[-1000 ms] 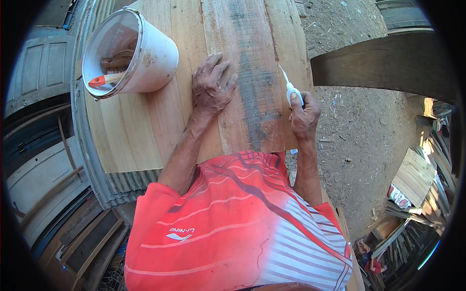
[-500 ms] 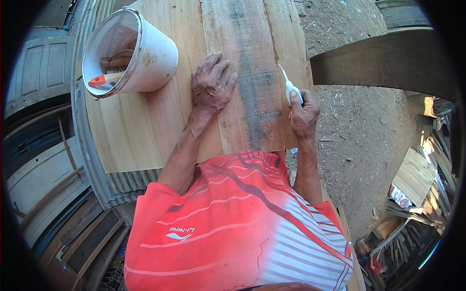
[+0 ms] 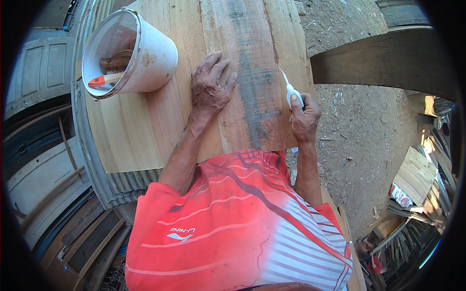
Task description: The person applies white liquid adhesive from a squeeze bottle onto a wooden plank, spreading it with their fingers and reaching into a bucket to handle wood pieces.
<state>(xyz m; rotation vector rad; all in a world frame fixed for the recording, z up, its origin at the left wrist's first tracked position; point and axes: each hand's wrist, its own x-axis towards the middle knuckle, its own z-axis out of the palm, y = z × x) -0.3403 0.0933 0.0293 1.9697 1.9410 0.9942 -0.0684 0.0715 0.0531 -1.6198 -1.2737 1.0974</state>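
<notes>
My left hand (image 3: 212, 85) rests flat on the joined wooden boards (image 3: 189, 29), fingers spread and holding nothing. In my right hand (image 3: 305, 116) is a small white glue bottle (image 3: 294, 95) with a long, thin nozzle. My thumb presses on the bottle's side, and the nozzle tip points away from me at a dark seam (image 3: 275, 46) between two boards near the panel's right edge. I cannot make out whether the tip touches the wood. A dark grey-blue stain (image 3: 252, 87) runs along the board between my hands.
A white bucket (image 3: 158, 63) stands on the boards at left, holding a red-tipped brush (image 3: 102, 79) and other tools. Corrugated metal sheeting (image 3: 92, 140) lies beneath the panel. A dark plank (image 3: 378, 60) juts in from the right. Scrap wood (image 3: 417, 174) is piled at lower right.
My right hand and the glue bottle have shifted slightly toward me along the seam. My left hand has stayed in place.
</notes>
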